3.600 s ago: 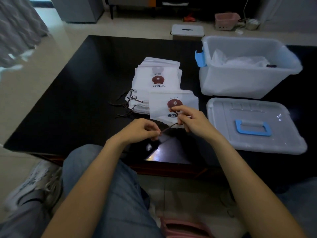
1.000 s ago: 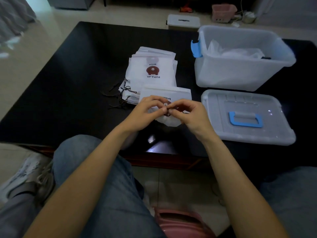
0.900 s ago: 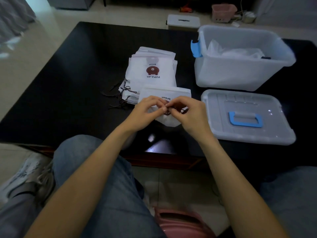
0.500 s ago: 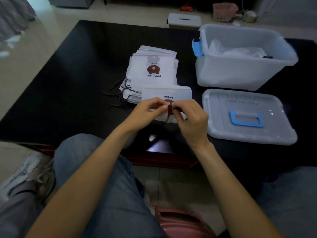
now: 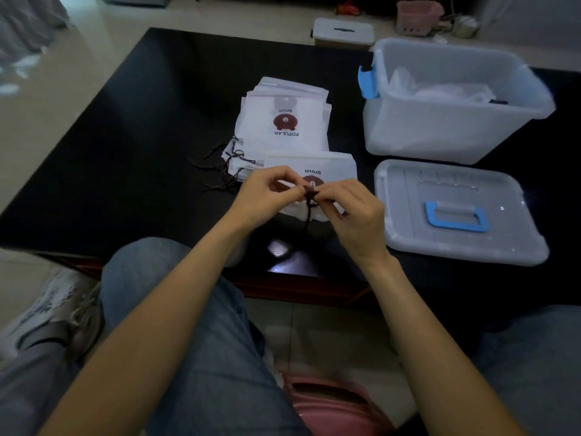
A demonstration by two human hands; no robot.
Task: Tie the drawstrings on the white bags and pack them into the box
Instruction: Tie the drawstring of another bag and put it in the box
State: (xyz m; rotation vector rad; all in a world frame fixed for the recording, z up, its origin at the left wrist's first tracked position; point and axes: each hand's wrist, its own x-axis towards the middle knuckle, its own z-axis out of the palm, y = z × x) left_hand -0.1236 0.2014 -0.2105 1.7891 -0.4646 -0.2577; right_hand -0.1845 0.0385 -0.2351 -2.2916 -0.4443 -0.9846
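Table (image 5: pixel 132 127): your black work surface carries every item. Box (image 5: pixel 440 130), translucent with a blue latch, stands at the far right and holds crumpled white material; its lid (image 5: pixel 456 215), blue handle up, lies flat just in front of it. Stack of white bags (image 5: pixel 283 121) sits left of the box, loose dark cords trailing from its left edge. One white bag (image 5: pixel 333 166) lies at the stack's near edge, under your hands. Your left hand (image 5: pixel 264 196) and right hand (image 5: pixel 355 215) meet above that bag, each pinching the dark drawstring (image 5: pixel 309 199) between thumb and fingertips, with one end hanging down below the pinch
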